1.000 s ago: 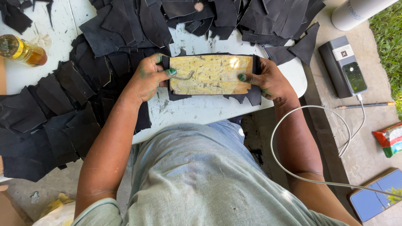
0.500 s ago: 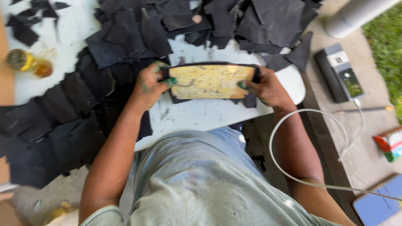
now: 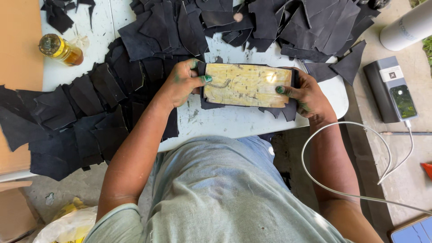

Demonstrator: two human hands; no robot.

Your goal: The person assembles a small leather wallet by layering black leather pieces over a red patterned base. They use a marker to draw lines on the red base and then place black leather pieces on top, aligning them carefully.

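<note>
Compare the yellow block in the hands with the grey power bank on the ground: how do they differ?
The yellow block is mottled yellow, wrapped in black material; the grey power bank is plain grey, with a white cable plugged in. The block is held by the left hand and right hand over the white table; the power bank lies untouched. Both are flat rectangles.

Pale grey-green short-sleeved T-shirt [image 3: 216, 198], creased across the front; blue garment [image 3: 258, 146] showing past its far hem. Bare forearms. Green stains on fingers [image 3: 203, 79] and nails of both hands.
</note>
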